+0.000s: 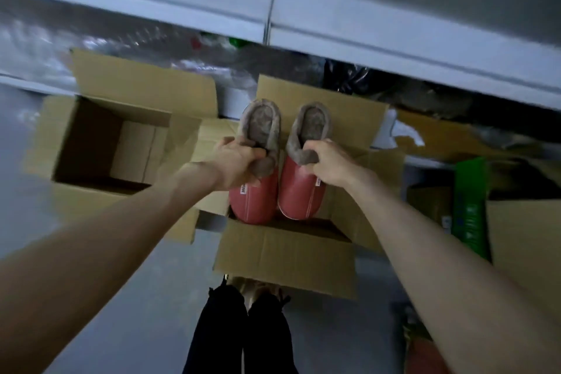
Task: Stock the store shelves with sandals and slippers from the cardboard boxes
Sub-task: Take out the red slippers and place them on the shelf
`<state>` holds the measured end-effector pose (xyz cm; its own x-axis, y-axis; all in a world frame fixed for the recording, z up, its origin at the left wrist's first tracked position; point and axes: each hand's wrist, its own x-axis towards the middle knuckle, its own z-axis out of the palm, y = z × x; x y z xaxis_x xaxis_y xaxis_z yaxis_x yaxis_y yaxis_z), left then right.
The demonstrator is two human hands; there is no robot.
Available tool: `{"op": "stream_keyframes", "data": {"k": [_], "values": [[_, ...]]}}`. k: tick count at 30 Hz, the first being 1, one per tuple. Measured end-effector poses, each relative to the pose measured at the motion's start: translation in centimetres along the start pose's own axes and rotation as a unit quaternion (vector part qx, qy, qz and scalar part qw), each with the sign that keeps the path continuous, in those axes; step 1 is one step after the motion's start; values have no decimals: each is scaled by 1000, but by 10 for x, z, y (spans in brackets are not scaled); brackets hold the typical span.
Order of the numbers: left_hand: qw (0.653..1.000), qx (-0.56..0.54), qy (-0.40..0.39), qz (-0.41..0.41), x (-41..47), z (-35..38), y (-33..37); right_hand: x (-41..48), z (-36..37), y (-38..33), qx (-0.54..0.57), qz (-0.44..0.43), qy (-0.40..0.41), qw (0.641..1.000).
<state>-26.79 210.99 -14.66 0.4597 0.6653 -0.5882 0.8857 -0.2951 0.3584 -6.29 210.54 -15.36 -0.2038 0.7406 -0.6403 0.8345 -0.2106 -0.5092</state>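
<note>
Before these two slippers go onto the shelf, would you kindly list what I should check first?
1. Left hand grips the left slipper at its fleece collar: ok.
2. Right hand grips the right slipper likewise: ok.
3. Slippers match, both red, side by side: ok.
4. Slippers clear of the open box beneath: cannot tell.
5. Free room on the shelf: cannot tell, blurred.

Grey floor (164, 297) carries three cardboard boxes in a row: left box (100, 143) open & empty, middle box (285, 255) open just beside it, right box (525, 240) w/ a green pack (469, 209) beside it.
</note>
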Motion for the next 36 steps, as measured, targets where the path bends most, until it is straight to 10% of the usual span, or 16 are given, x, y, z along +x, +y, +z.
{"op": "stream_keyframes", "data": {"k": [17, 36], "values": [[974, -51, 216, 48, -286, -261, -70, -174, -130, -352, -112, -120, 121, 979], [950, 4, 302, 78, -402, -452, -277, -123, -149, -662, -151, -181, 260, 936]]}}
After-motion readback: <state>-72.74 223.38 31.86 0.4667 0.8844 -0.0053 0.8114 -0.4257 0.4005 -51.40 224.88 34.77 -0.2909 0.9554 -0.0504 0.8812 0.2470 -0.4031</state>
